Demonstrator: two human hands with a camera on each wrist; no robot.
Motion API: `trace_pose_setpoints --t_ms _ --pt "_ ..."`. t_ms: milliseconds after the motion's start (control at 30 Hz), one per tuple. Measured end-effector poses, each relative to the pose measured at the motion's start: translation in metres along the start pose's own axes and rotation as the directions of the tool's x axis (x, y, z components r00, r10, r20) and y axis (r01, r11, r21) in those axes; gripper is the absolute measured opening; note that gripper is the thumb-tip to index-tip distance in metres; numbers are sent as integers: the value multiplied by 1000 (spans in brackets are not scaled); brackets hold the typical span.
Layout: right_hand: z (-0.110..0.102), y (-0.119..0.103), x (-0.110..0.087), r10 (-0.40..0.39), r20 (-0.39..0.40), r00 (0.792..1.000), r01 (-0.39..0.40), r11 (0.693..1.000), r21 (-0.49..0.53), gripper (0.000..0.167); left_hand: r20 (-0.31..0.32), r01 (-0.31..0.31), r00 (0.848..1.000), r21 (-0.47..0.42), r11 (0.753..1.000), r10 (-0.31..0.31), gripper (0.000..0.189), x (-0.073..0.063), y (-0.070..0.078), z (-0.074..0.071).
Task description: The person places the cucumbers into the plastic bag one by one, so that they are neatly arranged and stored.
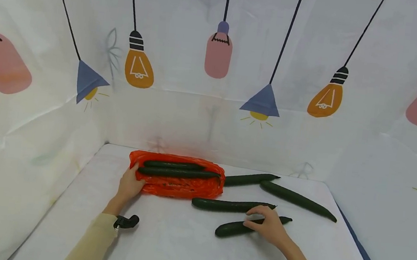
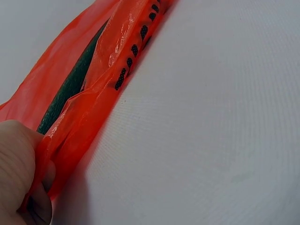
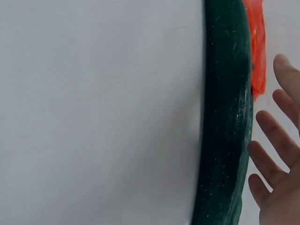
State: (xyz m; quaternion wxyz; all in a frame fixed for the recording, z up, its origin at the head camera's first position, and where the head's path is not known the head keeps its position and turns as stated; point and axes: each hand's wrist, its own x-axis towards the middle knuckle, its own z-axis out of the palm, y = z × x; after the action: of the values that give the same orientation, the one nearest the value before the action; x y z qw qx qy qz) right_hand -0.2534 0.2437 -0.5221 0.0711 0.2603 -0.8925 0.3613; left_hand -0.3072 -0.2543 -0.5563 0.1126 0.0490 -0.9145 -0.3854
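Observation:
A red plastic bag lies at the back of the table, with two dark green cucumbers showing in its opening. My left hand pinches the bag's left edge; the left wrist view has the thumb and curled fingers on the red film. Over the nearest cucumber is my right hand, its fingers spread and relaxed with nothing held. The right wrist view shows these fingers beside a cucumber. Just behind that hand lies another cucumber.
One more cucumber extends from the bag's right end. A long one lies slanted at the right. The white table meets pale walls printed with hanging lamps at its back and sides.

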Motion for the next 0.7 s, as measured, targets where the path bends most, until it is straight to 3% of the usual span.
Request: trace_pose_setpoints --t_ms 267,500,700 --pt "6 5 -4 -33 74 997 35 999 -29 39 5 7 1000 -6 1000 -7 74 -3 0 -2" --pt "11 8 -6 -43 101 994 49 997 -61 40 4 20 1000 -4 1000 -20 74 -4 -3 0" --pt "11 13 -7 -69 109 992 78 994 -78 39 2 -5 1000 7 1000 5 74 -1 -4 1"
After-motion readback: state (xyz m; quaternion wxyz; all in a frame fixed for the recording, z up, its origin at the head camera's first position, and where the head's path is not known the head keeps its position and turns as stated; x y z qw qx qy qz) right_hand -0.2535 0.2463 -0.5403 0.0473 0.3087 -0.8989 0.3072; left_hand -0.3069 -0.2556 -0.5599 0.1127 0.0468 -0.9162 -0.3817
